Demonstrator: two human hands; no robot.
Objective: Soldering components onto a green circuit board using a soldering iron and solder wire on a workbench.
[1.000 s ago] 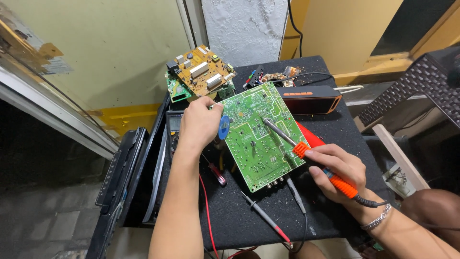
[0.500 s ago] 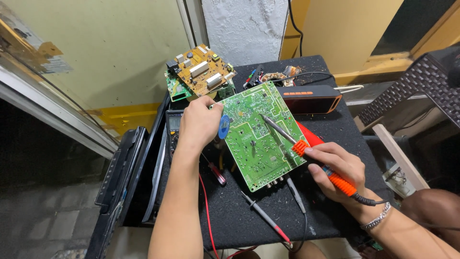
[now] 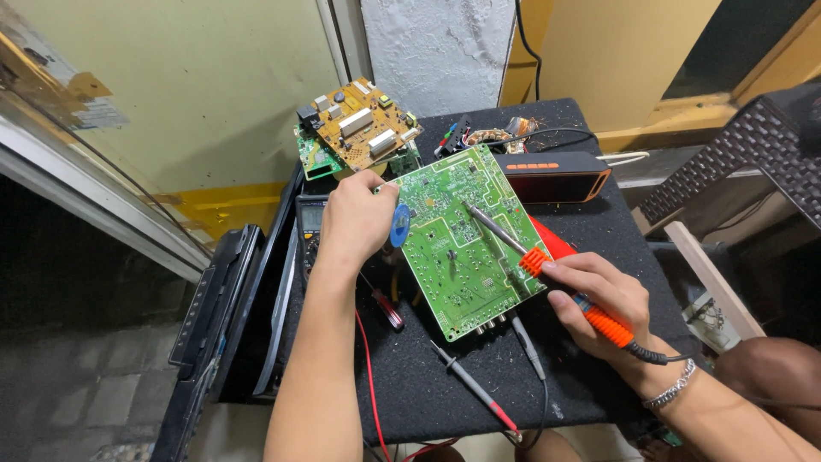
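Right hand point(image 3: 599, 299) is gripping the soldering iron point(image 3: 547, 265), fingers wrapped; left hand point(image 3: 359, 218) is pinching the green circuit board point(image 3: 466, 239) edge. Best bracing it flat, tip touching one joint only.

Green circuit board point(image 3: 462, 244): lying tilted on my black counter point(image 3: 590, 342), its upper left edge held by my left hand point(image 3: 355, 218). Soldering iron point(image 3: 547, 269), orange handle: gripped in my right hand point(image 3: 599, 299), metal tip resting on the board's middle. Brown circuit board point(image 3: 359, 124): at the counter's far corner. Black and orange speaker point(image 3: 556, 175): just behind the green board. Two probes point(image 3: 475, 389): lying near the front edge.
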